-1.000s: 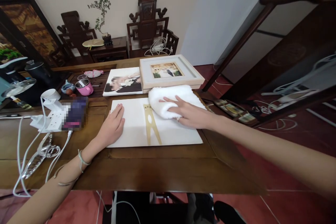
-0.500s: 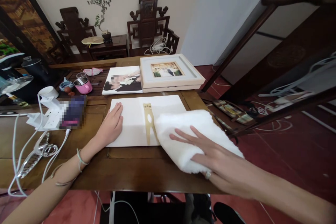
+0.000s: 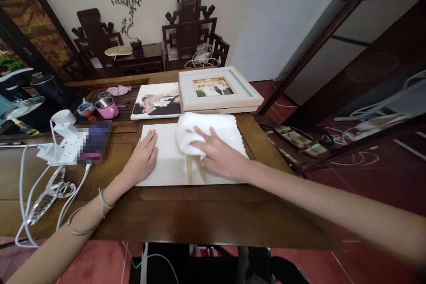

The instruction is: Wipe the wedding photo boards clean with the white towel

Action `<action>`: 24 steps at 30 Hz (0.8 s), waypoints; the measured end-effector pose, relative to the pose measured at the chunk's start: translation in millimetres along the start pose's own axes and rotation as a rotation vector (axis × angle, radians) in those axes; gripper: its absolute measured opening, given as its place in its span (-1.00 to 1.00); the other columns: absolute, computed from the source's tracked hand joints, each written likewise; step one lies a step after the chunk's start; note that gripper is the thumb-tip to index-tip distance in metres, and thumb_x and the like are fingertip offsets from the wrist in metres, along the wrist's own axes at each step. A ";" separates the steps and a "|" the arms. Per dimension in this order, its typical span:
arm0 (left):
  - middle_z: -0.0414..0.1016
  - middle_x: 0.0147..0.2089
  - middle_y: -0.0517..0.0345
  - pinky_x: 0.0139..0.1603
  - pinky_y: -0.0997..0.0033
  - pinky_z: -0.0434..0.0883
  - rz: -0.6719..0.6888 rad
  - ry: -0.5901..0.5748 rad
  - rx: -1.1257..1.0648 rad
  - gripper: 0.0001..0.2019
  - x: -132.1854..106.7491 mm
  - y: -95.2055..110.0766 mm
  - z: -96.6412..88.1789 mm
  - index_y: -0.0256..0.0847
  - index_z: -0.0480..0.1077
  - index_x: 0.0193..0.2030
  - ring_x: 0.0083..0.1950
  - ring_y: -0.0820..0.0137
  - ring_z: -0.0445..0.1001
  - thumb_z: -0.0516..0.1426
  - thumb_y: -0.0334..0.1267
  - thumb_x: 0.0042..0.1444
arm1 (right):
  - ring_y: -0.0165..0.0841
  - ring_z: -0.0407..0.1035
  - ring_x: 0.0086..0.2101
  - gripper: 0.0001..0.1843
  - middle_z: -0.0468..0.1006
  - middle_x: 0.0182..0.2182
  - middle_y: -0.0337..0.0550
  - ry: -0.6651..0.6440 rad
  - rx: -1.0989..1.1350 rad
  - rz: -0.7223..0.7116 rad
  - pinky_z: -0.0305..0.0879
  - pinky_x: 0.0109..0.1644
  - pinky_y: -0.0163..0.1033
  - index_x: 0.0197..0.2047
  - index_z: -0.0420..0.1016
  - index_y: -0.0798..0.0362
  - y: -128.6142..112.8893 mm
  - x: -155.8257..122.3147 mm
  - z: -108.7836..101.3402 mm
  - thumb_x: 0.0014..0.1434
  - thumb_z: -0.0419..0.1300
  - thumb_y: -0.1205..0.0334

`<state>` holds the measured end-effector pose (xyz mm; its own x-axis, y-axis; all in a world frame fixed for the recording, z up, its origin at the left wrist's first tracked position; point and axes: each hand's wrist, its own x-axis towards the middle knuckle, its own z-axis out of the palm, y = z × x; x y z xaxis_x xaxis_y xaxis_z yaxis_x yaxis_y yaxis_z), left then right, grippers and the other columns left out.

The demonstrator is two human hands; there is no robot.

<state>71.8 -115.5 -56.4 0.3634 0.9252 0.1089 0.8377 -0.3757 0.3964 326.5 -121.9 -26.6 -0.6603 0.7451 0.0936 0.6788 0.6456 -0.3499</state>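
Note:
A white flat board lies on the wooden table, with a beige two-legged stand piece on its face. Over the board's right half is a fluffy white cloth, which covers the upper part of the stand piece. My right hand grips and presses the cloth, its fingers partly sunk into the pile. At the board's left edge, my left hand rests flat, fingers stretched out and holding nothing.
Behind the board lie a photo panel and a pale picture frame. On the left are a power strip with white cables, a phone, a clear hair claw and a pink cup. The table's edge is close to me.
My right hand has moved the cloth left and away from me, from the board's near right corner onto its upper right half. My left hand stays on the board.

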 end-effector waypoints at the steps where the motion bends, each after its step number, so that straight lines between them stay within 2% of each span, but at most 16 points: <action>1: -0.07 0.44 -0.16 0.40 -0.02 -0.10 0.001 0.001 0.009 -0.48 0.0 -0.4 0.6 -0.37 0.01 0.36 0.46 0.21 -0.16 -0.22 -0.23 0.30 | 0.02 -0.29 0.32 -0.48 0.11 0.31 0.10 -0.020 -0.006 -0.031 -0.28 0.28 0.40 0.02 0.39 0.11 -8.4 -7.8 3.9 -0.03 -0.03 0.55; 5: -0.07 0.43 -0.18 0.40 -0.01 -0.08 0.008 0.008 0.037 -0.48 -0.3 -1.7 2.7 -0.43 0.01 0.35 0.46 0.21 -0.15 -0.22 -0.26 0.29 | 0.05 -0.40 0.32 -0.53 -0.04 0.35 0.16 -0.064 -0.012 -0.168 -0.41 0.28 0.39 -0.14 0.49 0.10 -41.3 -52.4 17.1 -0.14 0.06 0.56; 8: -0.05 0.43 -0.16 0.39 -0.02 -0.06 0.018 0.014 0.049 -0.49 -0.3 -2.1 3.2 -0.41 0.02 0.35 0.46 0.21 -0.14 -0.22 -0.28 0.29 | 0.03 -0.39 0.32 -0.59 -0.05 0.35 0.16 -0.088 -0.016 -0.245 -0.39 0.29 0.36 -0.19 0.49 0.10 -50.2 -69.3 16.8 -0.15 0.09 0.54; 10: -0.05 0.43 -0.16 0.39 -0.03 -0.06 0.019 0.013 0.058 -0.49 -0.2 -2.0 3.1 -0.41 0.02 0.35 0.46 0.20 -0.14 -0.22 -0.28 0.29 | -0.01 -0.37 0.32 -0.56 -0.04 0.35 0.13 -0.149 -0.018 -0.235 -0.35 0.30 0.34 -0.14 0.49 0.10 -46.0 -63.6 10.7 -0.13 0.08 0.55; 13: -0.05 0.43 -0.19 0.39 -0.03 -0.05 0.015 0.005 0.068 -0.48 -0.2 -1.5 2.6 -0.44 0.02 0.34 0.45 0.18 -0.14 -0.23 -0.29 0.29 | -0.04 -0.36 0.32 -0.47 -0.03 0.35 0.15 -0.191 -0.046 -0.179 -0.31 0.31 0.31 -0.02 0.46 0.14 -29.8 -33.6 -0.5 -0.09 0.05 0.58; 17: -0.04 0.43 -0.20 0.39 -0.04 -0.05 0.024 0.003 0.066 -0.49 -0.4 -0.7 1.7 -0.44 0.03 0.34 0.45 0.17 -0.12 -0.22 -0.29 0.29 | -0.03 -0.33 0.33 -0.42 0.00 0.34 0.19 -0.113 -0.124 -0.102 -0.23 0.30 0.31 0.10 0.38 0.20 -7.0 14.3 -6.7 -0.03 0.03 0.57; 19: -0.03 0.43 -0.18 0.39 -0.04 -0.04 0.025 0.008 0.062 -0.49 -0.5 -0.7 1.4 -0.40 0.03 0.34 0.45 0.18 -0.12 -0.22 -0.29 0.29 | -0.01 -0.32 0.33 -0.43 -0.01 0.34 0.17 -0.083 -0.156 -0.062 -0.23 0.29 0.33 0.11 0.38 0.19 -2.3 27.9 -5.3 -0.02 0.04 0.56; 21: -0.03 0.43 -0.17 0.39 -0.04 -0.03 0.024 0.011 0.059 -0.50 -0.7 -0.9 1.2 -0.38 0.03 0.35 0.45 0.17 -0.12 -0.22 -0.29 0.30 | 0.03 -0.32 0.32 -0.45 -0.02 0.35 0.15 -0.076 -0.197 -0.066 -0.27 0.28 0.35 0.09 0.40 0.18 -4.9 29.9 -2.3 -0.01 0.07 0.54; 24: -0.03 0.43 -0.18 0.38 -0.04 -0.03 0.025 0.016 0.058 -0.50 -1.0 -1.0 1.2 -0.37 0.03 0.35 0.45 0.17 -0.11 -0.22 -0.29 0.30 | 0.05 -0.34 0.32 -0.47 -0.04 0.35 0.14 -0.111 -0.205 -0.117 -0.35 0.29 0.36 0.07 0.45 0.15 -22.4 12.4 2.6 -0.02 0.12 0.50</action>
<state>71.1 -116.2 -58.0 0.3782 0.9162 0.1324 0.8509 -0.4004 0.3401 302.3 -127.5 -20.0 -0.7617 0.6478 0.0160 0.6392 0.7552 -0.1451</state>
